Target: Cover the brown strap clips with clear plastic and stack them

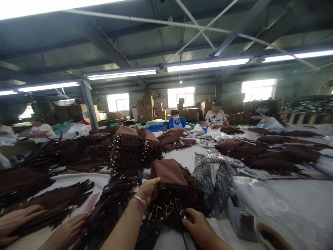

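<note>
A brown fringed bag (170, 171) lies on top of a stack of similar bags in front of me, its flap facing up. My left hand (148, 191), with a silver bangle at the wrist, pinches the near left corner of that bag between thumb and fingers. Gold-coloured metal clasps (169, 208) hang among dark straps below the bag's edge. Beside them, to the lower right, my right hand (198, 225) is closed, thumb against fingers, on a small dark piece that I cannot make out.
Taller stacks of fringed bags (127, 146) stand behind. A speckled grey bundle (214, 180) and a grey tape dispenser (240, 213) are on the right, near clear plastic (291, 198). A co-worker's hands (65, 231) rest at the left on brown bags (52, 201). Several people sit across the table.
</note>
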The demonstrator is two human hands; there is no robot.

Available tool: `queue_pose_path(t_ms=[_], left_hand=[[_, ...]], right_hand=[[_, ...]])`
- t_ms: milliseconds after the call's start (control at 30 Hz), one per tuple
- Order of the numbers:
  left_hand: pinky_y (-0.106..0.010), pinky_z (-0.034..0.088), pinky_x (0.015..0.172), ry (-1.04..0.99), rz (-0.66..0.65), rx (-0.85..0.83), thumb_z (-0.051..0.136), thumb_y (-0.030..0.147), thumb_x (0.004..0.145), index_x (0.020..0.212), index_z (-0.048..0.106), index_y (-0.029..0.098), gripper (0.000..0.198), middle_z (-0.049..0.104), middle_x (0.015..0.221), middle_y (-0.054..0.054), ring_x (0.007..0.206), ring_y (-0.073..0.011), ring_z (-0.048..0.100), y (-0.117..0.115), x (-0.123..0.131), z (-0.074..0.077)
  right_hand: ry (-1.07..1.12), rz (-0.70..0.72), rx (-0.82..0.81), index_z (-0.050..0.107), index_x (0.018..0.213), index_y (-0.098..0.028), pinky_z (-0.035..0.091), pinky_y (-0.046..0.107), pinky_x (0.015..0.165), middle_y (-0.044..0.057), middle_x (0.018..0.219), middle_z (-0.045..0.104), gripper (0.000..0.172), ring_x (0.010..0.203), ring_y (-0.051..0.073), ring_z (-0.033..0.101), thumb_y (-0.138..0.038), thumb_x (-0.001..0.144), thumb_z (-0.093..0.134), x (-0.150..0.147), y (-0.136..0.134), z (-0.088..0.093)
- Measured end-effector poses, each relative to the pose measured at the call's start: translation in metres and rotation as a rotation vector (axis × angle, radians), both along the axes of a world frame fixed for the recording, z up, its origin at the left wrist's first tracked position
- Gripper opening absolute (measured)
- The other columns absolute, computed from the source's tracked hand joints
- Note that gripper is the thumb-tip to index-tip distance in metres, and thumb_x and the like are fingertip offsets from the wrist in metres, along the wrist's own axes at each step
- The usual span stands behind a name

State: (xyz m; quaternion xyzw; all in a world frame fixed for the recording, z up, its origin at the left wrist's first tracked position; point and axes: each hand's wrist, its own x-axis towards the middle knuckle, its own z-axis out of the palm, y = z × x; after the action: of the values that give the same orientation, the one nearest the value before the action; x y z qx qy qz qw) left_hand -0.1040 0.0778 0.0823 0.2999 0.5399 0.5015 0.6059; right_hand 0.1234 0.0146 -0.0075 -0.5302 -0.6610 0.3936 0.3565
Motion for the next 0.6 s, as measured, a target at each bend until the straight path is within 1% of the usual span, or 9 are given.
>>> queue_pose_path(t_ms=[100,167,233,267,367,433,500,567,600], left_hand=[[-0.022,0.051,0.052,-0.175,0.007,-0.003,0.065,0.024,0.077,0.080,0.058,0.015,0.013,0.064,0.061,0.000,0.053,-0.0122,0.062,0.004,0.016,0.014],[-0.028,0.057,0.062,-0.281,-0.002,0.011,0.061,0.022,0.080,0.086,0.059,0.016,0.010,0.069,0.069,-0.002,0.062,-0.0144,0.067,0.001,0.028,0.022],[-0.027,0.057,0.058,-0.362,-0.027,0.006,0.059,0.022,0.082,0.087,0.059,0.015,0.009,0.070,0.071,-0.004,0.064,-0.0156,0.068,-0.005,0.039,0.028],[-0.024,0.056,0.054,-0.392,-0.040,-0.003,0.059,0.023,0.083,0.087,0.059,0.014,0.009,0.071,0.072,-0.005,0.065,-0.0163,0.069,-0.008,0.044,0.030],[-0.018,0.051,0.045,-0.445,-0.062,-0.037,0.059,0.024,0.084,0.086,0.058,0.014,0.010,0.071,0.072,-0.006,0.067,-0.0167,0.070,-0.018,0.057,0.029],[-0.017,0.049,0.042,-0.455,-0.071,-0.063,0.059,0.027,0.085,0.085,0.058,0.014,0.013,0.071,0.071,-0.006,0.063,-0.0160,0.070,-0.022,0.063,0.026],[-0.015,0.045,0.038,-0.452,-0.087,-0.087,0.061,0.030,0.084,0.085,0.058,0.015,0.015,0.070,0.068,-0.004,0.056,-0.0140,0.068,-0.026,0.067,0.023],[-0.014,0.042,0.035,-0.446,-0.121,-0.104,0.063,0.032,0.083,0.086,0.059,0.015,0.018,0.069,0.067,-0.002,0.049,-0.0109,0.064,-0.030,0.070,0.023],[-0.013,0.041,0.033,-0.440,-0.146,-0.110,0.064,0.033,0.082,0.086,0.059,0.015,0.019,0.068,0.067,-0.002,0.046,-0.0092,0.061,-0.033,0.071,0.023]], right_hand=[[0.060,0.016,-0.016,0.070,0.078,-0.017,0.045,0.028,0.067,0.003,0.071,0.068,0.017,0.072,0.019,0.062,-0.028,0.071,0.060,0.007,0.000,0.016],[0.216,-0.003,-0.131,0.066,0.082,-0.017,0.042,0.025,0.051,-0.001,0.062,0.061,0.024,0.053,0.014,0.054,-0.037,0.070,0.062,0.018,-0.004,0.027],[0.439,0.006,-0.320,0.060,0.095,-0.018,0.032,0.022,0.038,-0.005,0.054,0.053,0.042,0.038,0.009,0.042,-0.049,0.068,0.064,0.031,-0.010,0.036],[0.543,0.013,-0.391,0.057,0.101,-0.018,0.028,0.020,0.036,-0.007,0.052,0.051,0.051,0.035,0.007,0.038,-0.053,0.066,0.067,0.038,-0.013,0.040],[0.692,0.018,-0.458,0.052,0.109,-0.018,0.022,0.017,0.036,-0.009,0.050,0.049,0.065,0.035,0.005,0.035,-0.056,0.061,0.074,0.056,-0.025,0.044],[0.666,0.036,-0.444,0.053,0.108,-0.016,0.024,0.017,0.040,-0.008,0.051,0.049,0.066,0.038,0.005,0.037,-0.054,0.059,0.077,0.064,-0.032,0.040],[0.534,0.057,-0.410,0.057,0.105,-0.014,0.027,0.019,0.043,-0.008,0.051,0.048,0.059,0.042,0.005,0.038,-0.051,0.062,0.075,0.069,-0.038,0.034],[0.298,0.064,-0.299,0.062,0.100,-0.014,0.030,0.021,0.047,-0.008,0.052,0.047,0.043,0.046,0.007,0.041,-0.040,0.067,0.071,0.072,-0.043,0.030],[0.170,0.056,-0.207,0.065,0.096,-0.015,0.033,0.022,0.050,-0.006,0.055,0.050,0.034,0.051,0.009,0.045,-0.035,0.069,0.068,0.073,-0.046,0.031]])
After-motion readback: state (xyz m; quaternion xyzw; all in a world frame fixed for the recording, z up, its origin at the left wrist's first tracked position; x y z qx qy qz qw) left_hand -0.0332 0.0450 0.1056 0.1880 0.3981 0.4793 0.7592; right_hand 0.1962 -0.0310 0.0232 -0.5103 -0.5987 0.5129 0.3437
